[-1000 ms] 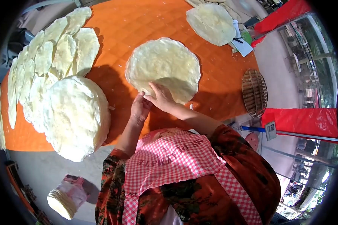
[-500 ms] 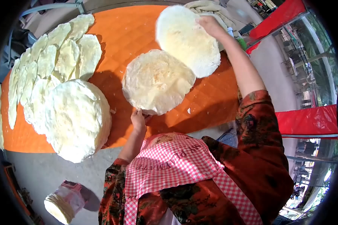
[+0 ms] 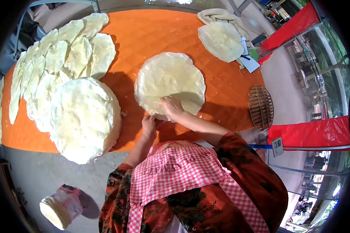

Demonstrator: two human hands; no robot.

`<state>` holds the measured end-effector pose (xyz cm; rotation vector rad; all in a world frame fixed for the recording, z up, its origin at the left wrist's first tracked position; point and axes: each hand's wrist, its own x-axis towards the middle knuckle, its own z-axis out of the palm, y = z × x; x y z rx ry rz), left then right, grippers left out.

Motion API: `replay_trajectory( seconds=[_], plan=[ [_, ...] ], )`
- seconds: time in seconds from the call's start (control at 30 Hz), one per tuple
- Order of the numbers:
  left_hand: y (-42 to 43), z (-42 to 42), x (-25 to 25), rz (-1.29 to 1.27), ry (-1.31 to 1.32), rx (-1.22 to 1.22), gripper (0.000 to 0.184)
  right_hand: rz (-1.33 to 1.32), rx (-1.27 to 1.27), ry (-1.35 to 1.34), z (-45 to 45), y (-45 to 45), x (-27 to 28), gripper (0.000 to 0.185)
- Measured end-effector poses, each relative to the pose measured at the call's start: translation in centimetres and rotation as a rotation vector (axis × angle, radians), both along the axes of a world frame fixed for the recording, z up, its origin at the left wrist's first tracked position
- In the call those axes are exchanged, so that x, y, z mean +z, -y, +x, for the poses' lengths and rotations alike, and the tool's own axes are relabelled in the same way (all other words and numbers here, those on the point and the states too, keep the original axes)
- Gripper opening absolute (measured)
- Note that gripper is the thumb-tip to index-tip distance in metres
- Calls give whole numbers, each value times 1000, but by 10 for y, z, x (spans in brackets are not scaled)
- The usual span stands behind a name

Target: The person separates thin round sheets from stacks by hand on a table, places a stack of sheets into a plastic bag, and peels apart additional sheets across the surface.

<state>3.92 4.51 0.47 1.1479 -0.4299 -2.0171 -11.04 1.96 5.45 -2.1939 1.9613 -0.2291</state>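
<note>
In front of me, a round, thin pale sheet [image 3: 171, 75] lies flat on the orange table cover [image 3: 144, 31]. My left hand [image 3: 149, 125] pinches the near edge of this sheet, its thumb side at the rim. My right hand [image 3: 172, 107] rests on the sheet's lower part, fingers bent together; whether they grip anything is hidden. To the left stands a thick round stack of similar sheets [image 3: 83, 116]. Behind it, several oval sheets [image 3: 78, 56] overlap one another.
At the back right, another sheet [image 3: 221, 40] lies beside a folded cloth [image 3: 221, 15] and a notepad with a pen [image 3: 249, 63]. A round slatted rack [image 3: 261, 108] sits at the right edge. A bag of pale discs [image 3: 62, 206] is on the floor.
My right hand has come back from the far-right sheet it was holding to the middle sheet. That lifted sheet is no longer over the back right. My left hand stays at the near edge.
</note>
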Motion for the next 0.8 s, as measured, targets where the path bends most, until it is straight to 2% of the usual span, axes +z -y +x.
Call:
replay_trajectory(
  seconds=[0.1, 0.23, 0.27, 0.3, 0.33, 0.4, 0.47, 0.53, 0.57, 0.6, 0.67, 0.7, 0.73, 0.8],
  plan=[
    [-1, 0, -3, -54, -88, -25, 19, 92, 76, -60, 16, -3, 32, 28],
    [1, -5, 4, -24, -116, 5, 19, -31, 124, 112, 18, -29, 8, 43],
    [1, -2, 3, -17, -104, 25, 20, 9, 129, 124, 14, -33, 8, 44],
    [-1, 3, 6, -33, -103, 8, 21, 51, 142, 143, 17, -36, 32, 45],
    [1, 7, -8, -66, -126, -71, 20, 95, 151, 163, 19, -41, 45, 47],
    [4, -2, 2, -81, -198, -15, 19, -66, 139, 36, 4, -41, 18, 40],
    [6, 1, 26, -24, -275, -27, 17, 173, 30, 83, -12, -8, 48, 22],
    [8, 6, 36, -14, -240, 11, 15, 113, -23, 155, -25, 31, 86, 9],
    [9, 9, 31, 24, -218, 36, 16, 106, -11, 173, -24, 46, 125, 9],
    [10, 13, 28, 62, -195, 65, 17, 18, 160, 143, -37, 67, 150, 18],
    [9, 24, 44, 114, -221, 45, 32, 78, 121, 598, -40, 78, 219, 22],
    [10, 29, 44, 110, -263, 22, 39, 172, -42, 719, -32, 69, 265, 29],
    [11, 30, 44, 109, -311, -10, 47, 148, -46, 967, -24, 58, 291, 32],
    [16, 41, 59, -64, -504, -87, 57, 57, -101, 1134, -36, 49, 299, 38]
  ],
)
